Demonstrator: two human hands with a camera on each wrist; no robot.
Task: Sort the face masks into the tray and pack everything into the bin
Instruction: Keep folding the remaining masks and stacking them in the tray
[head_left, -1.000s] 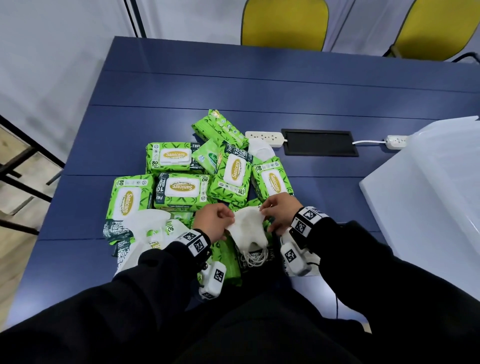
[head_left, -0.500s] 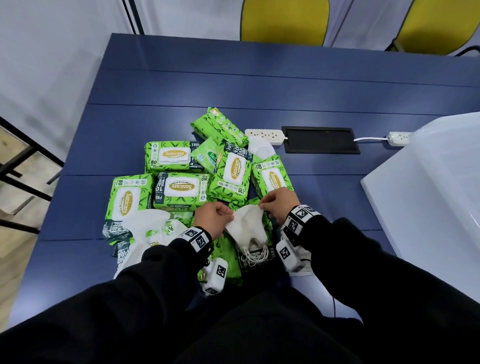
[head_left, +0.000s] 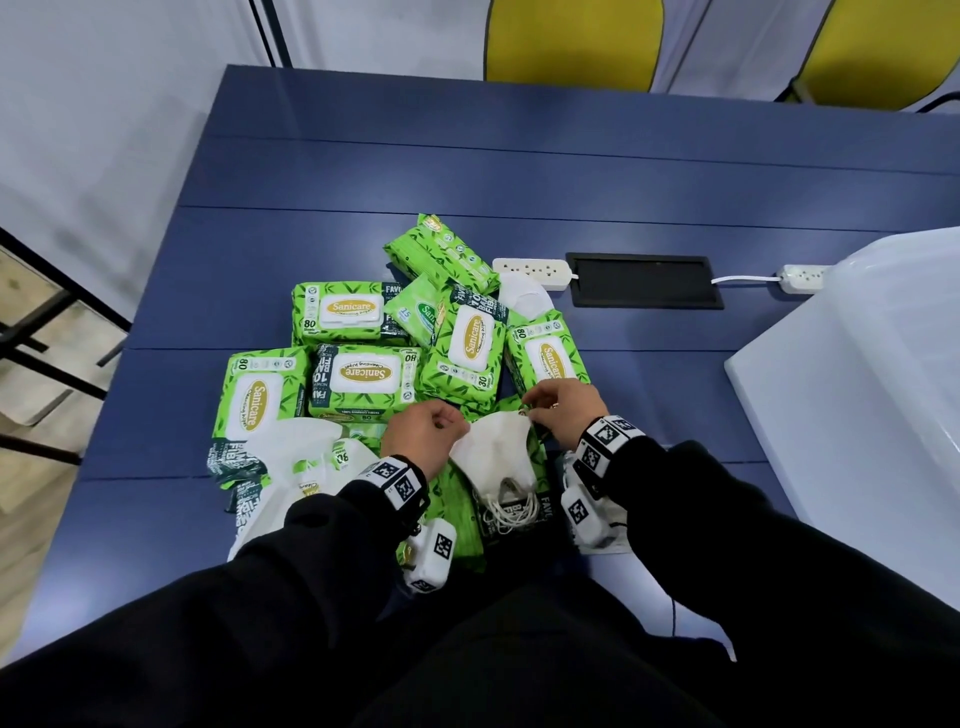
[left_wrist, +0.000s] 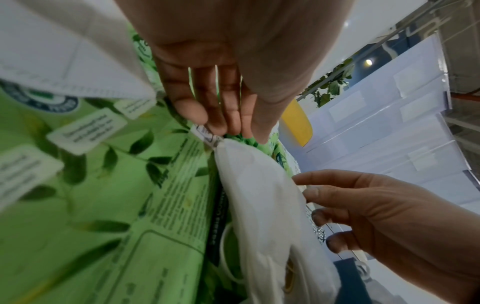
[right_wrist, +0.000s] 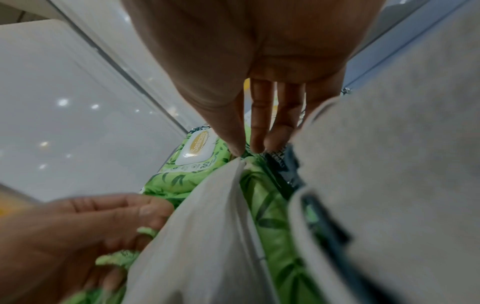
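The folded white cloth face mask sits low in the middle of the head view, on top of a pile of green wet-wipe packs on the dark blue table. The person's left hand is at the mask's left corner, and in the left wrist view its fingertips come together in a pinch on that corner. The person's right hand is at the mask's upper right corner, and in the right wrist view its thumb and fingertips are pressed together on the thin tip of the mask. So the mask is held between both hands, and each hand is about as near to it as the other. The top edge runs from the left hand up to the right hand, a little tilted in the frame. The mask's long side runs from that top edge down toward the person, and it ends in a bunch of white ear loops near the bottom middle. The big white plastic bin is at the right side of the frame, well apart from the mask, so it looks like the mask will have to travel to the right. No tray can be seen in these views.
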